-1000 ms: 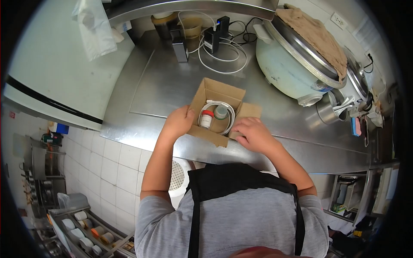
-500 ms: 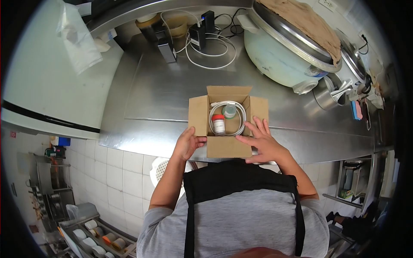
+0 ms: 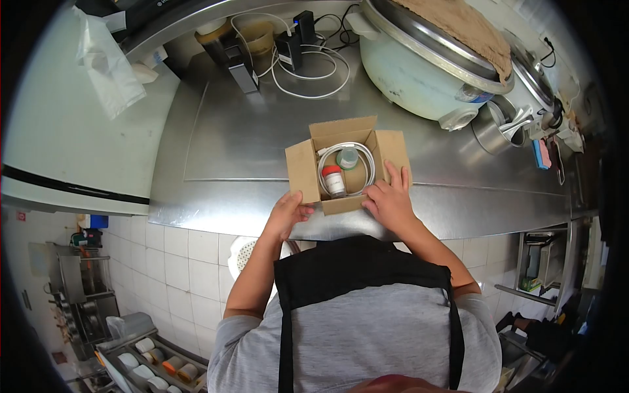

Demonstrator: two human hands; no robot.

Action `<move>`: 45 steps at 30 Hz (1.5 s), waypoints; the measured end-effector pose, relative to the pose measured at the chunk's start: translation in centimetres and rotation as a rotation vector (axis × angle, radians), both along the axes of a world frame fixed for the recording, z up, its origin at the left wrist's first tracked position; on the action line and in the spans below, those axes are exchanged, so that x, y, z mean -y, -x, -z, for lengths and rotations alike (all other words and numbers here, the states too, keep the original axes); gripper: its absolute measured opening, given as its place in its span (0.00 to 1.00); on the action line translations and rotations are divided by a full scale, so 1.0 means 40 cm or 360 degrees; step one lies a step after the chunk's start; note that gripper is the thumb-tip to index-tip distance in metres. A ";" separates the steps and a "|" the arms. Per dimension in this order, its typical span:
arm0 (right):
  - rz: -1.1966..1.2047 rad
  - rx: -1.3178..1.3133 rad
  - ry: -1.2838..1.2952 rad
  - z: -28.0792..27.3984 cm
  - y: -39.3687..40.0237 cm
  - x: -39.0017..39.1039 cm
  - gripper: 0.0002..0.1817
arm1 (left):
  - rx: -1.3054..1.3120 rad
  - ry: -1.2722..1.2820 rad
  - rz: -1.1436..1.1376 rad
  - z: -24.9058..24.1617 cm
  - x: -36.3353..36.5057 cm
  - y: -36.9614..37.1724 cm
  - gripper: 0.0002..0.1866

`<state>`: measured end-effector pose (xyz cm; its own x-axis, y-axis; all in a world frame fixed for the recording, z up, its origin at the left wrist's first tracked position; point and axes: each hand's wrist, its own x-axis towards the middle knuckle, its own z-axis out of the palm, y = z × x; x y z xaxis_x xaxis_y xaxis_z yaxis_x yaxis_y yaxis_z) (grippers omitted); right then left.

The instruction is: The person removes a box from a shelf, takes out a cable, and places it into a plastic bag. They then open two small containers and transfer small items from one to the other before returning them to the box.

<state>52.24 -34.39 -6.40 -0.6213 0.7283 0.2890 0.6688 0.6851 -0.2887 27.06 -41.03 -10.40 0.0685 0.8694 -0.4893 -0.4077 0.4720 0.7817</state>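
An open cardboard box (image 3: pixel 339 207) sits near the front edge of the steel counter, its flaps folded outward and the near one raised. Inside lie a coiled white cable (image 3: pixel 373 171), a small jar with a red lid (image 3: pixel 334 181) and a greenish-capped jar (image 3: pixel 347 158). At the box's near left corner, my left hand (image 3: pixel 285 215) pinches the left flap between thumb and curled fingers. My right hand (image 3: pixel 392 202) grips the near right corner, fingers over the right flap and thumb by the near flap.
A large rice cooker (image 3: pixel 419 82) with a brown cloth on its lid stands at the back right, beside a metal pot (image 3: pixel 488 134) holding utensils. Black adapters (image 3: pixel 288 52) and looped white cable lie at the back. A pale cabinet (image 3: pixel 78 144) borders the left.
The near flap has swung up from lying flat toward me, and the box has turned slightly. My right hand has gone from spread over the corner to gripping it. The view has shifted a little.
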 end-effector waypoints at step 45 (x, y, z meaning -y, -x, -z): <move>-0.0129 0.0063 0.0163 -0.018 -0.018 -0.006 0.14 | 0.0537 -0.2547 0.0313 -0.626 -0.015 -0.339 0.49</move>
